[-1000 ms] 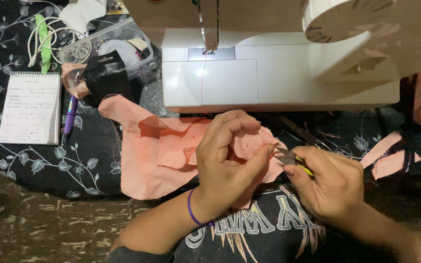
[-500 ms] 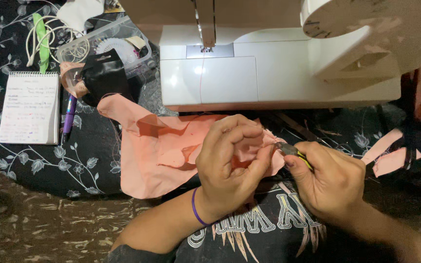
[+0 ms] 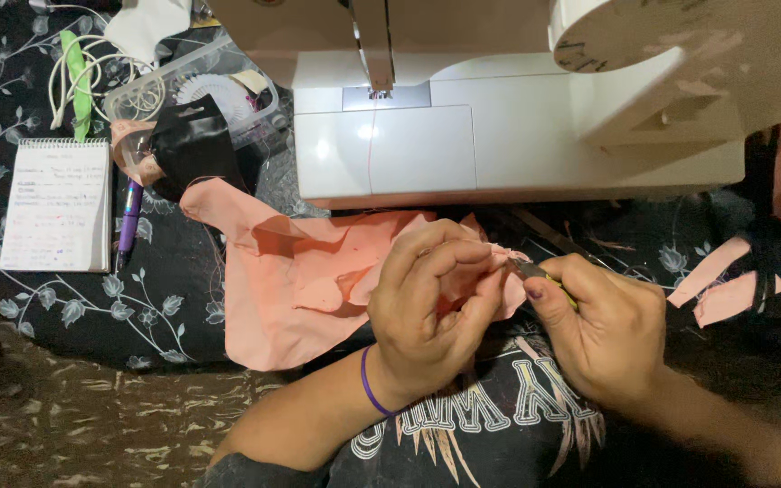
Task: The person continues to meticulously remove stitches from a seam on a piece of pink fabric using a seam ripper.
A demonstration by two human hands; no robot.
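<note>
My left hand has the peach fabric pinched at its right edge, fingers curled tight around a fold, just in front of the white sewing machine. The rest of the cloth spills leftward over the dark flowered cloth on the bench. My right hand is clenched on a small slim tool with a yellowish handle, its tip meeting the fabric right where my left fingertips hold it. I can't tell exactly what kind of tool it is; the tip is mostly hidden. To me this looks like picking at a seam or thread along that edge, close work, mid-step. The next move calls for a steady left pinch that keeps the fold taut, and small, careful motions of the tip so it catches thread and not cloth or finger. Off to the left lie a spiral notepad, a purple pen and a clear plastic box of notions. Peach scraps sit to my right.
</note>
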